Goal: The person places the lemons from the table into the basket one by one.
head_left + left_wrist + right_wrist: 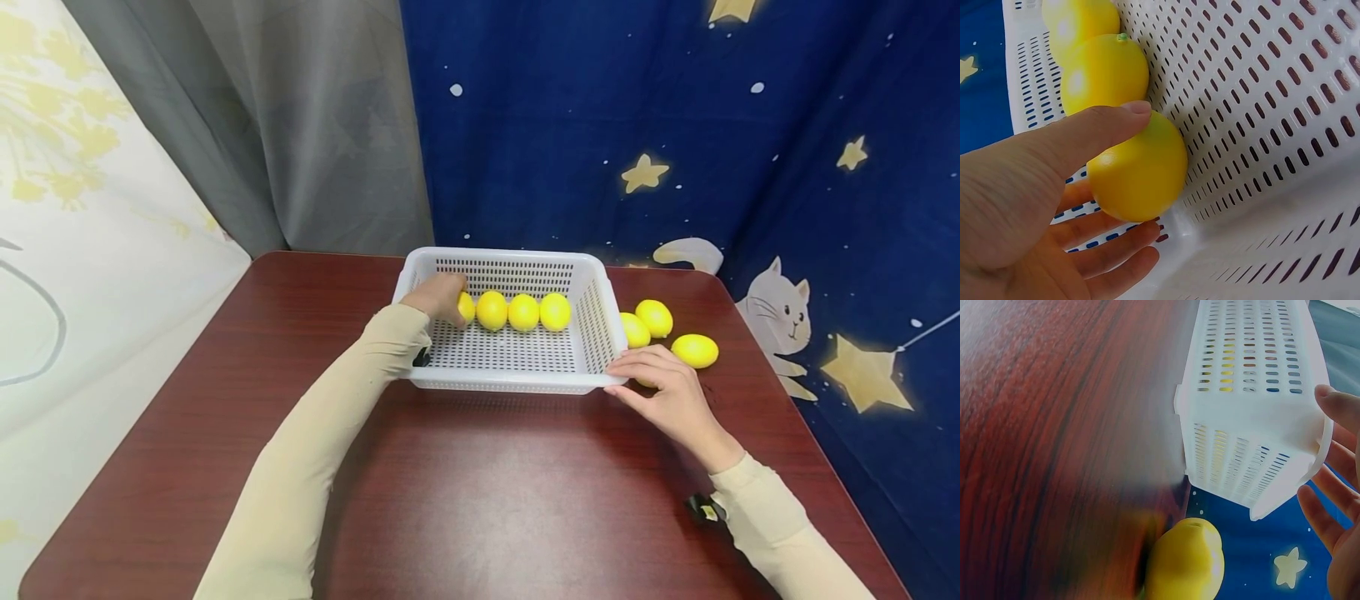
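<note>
Our left hand (437, 297) grips a smooth, rounded yellow lemon (1141, 172) at nine o'clock inside the rectangular white perforated plastic basket (517, 273); our right hand (667, 390) pinches its rim (510, 379) at four o'clock.

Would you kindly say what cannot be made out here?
Head view: part of the leftmost round yellow lemon in the white plastic basket, hidden by the bare left hand.
Right wrist view: part of the bare right hand, cut by the right edge.
Right wrist view: oval yellow lemon, cut by the bottom edge.

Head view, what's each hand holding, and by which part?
The left hand pinches the leftmost lemon by its sides; the right hand holds the basket by its near right corner.
</note>
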Motion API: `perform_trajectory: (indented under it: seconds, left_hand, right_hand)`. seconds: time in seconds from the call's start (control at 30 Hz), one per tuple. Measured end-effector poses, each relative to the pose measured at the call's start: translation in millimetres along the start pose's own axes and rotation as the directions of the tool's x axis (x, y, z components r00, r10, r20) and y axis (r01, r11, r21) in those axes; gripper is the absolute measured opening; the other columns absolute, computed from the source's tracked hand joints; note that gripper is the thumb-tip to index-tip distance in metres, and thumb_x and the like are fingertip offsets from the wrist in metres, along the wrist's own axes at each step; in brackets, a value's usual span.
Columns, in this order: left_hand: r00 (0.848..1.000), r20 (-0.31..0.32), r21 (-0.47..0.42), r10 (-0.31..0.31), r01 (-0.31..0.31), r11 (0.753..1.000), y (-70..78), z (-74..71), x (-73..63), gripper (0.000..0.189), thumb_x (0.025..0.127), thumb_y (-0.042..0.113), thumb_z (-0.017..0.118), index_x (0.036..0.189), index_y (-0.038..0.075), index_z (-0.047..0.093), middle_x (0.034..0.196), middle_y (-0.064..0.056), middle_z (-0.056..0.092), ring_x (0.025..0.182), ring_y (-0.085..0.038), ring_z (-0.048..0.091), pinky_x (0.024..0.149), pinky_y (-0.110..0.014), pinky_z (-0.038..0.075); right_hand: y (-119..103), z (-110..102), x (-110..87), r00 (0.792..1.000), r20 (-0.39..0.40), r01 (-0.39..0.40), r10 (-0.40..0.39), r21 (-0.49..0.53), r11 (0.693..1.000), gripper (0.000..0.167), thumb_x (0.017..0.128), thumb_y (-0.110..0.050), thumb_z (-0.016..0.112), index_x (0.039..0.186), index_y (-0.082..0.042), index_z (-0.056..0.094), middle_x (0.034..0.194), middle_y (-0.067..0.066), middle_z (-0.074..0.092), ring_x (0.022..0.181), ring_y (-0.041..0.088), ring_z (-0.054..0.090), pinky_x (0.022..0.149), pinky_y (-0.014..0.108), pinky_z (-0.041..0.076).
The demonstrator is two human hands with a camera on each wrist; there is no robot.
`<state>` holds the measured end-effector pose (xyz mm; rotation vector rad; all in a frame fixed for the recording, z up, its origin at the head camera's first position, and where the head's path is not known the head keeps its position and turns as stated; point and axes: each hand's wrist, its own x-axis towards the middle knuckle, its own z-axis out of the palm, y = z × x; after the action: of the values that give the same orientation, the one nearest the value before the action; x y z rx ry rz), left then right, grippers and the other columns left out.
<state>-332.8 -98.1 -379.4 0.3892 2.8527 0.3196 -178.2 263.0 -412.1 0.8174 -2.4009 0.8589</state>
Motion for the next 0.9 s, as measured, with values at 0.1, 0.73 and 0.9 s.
perform_trajectory:
  seconds: [0.1, 0.73, 0.9]
  left_hand:
    - [1.000, 0.007, -0.004, -0.005, 0.005, 1.000, -0.5, -1.2, 0.0, 0.066, 0.075, 0.020, 0.085, 0.132, 0.004, 0.055, 0.125, -0.011, 0.063, 0.104, -0.024, 0.056, 0.097, -0.037, 0.049]
    - [0.951, -0.229, -0.046, 0.210, -0.226, 0.973, 14.7, -46.9, -15.5, 0.065, 0.084, 0.027, 0.079, 0.141, 0.011, 0.050, 0.149, -0.007, 0.049, 0.141, -0.027, 0.041, 0.119, -0.042, 0.035]
    - [0.927, -0.286, -0.047, 0.243, -0.266, 0.963, 19.3, -57.2, -24.4, 0.063, 0.085, 0.029, 0.077, 0.141, 0.015, 0.051, 0.149, -0.006, 0.049, 0.140, -0.025, 0.042, 0.118, -0.042, 0.036]
  right_hand:
    - [-0.3, 0.3, 0.1, 1.000, -0.003, 0.006, -0.006, 0.003, 1.000, 0.038, 0.066, -0.017, 0.092, 0.101, -0.017, 0.079, 0.099, -0.003, 0.076, 0.103, 0.013, 0.061, 0.098, 0.005, 0.037]
    - [0.4, 1.6, -1.7, 0.998, -0.027, 0.050, -0.050, 0.011, 0.999, 0.041, 0.062, -0.011, 0.093, 0.101, -0.016, 0.079, 0.097, -0.002, 0.077, 0.101, 0.014, 0.061, 0.095, 0.005, 0.037]
    - [-0.5, 0.5, -0.6, 0.999, -0.019, 0.040, -0.040, 0.011, 0.999, 0.039, 0.063, -0.013, 0.092, 0.100, -0.014, 0.079, 0.098, -0.001, 0.077, 0.103, 0.014, 0.061, 0.096, 0.006, 0.037]
